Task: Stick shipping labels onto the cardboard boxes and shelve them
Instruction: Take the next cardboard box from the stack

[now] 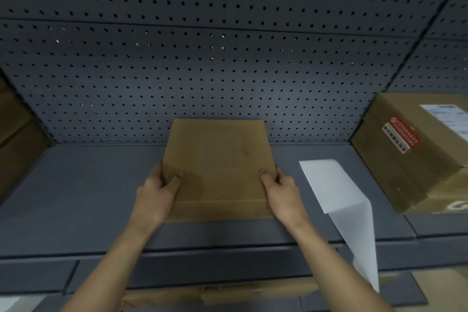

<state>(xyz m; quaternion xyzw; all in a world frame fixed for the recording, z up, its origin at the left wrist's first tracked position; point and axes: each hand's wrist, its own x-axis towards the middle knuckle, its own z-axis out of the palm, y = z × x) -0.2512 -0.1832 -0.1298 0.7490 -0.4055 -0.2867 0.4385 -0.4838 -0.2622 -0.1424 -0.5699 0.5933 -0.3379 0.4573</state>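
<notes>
1. Cardboard box [219,164]: flat on the grey shelf [88,197], about midway along it, far edge close to the pegboard [228,71]. No label on the top face in view.
2. Left hand [154,195] and right hand [283,195]: clamped on the box's two side edges near the front, thumbs pressed on top, other fingers curled round the edges and mostly hidden.
3. Just right of the right hand: white paper strip [334,185], probably label stock or backing, partly on the shelf, the rest drooping over the front lip.
4. Further right, on the same shelf: labelled box [410,154] with a white label and a red sticker. At far left: dark brown boxes [17,134].
5. Likely slip: shelving the held box unlabelled if let go now, judging by the bare top; hidden faces impossible to check.
6. Second risk: brushing the overhanging strip off the lip with the right forearm when drawing back; light, barely anchored, easily dragged down.
</notes>
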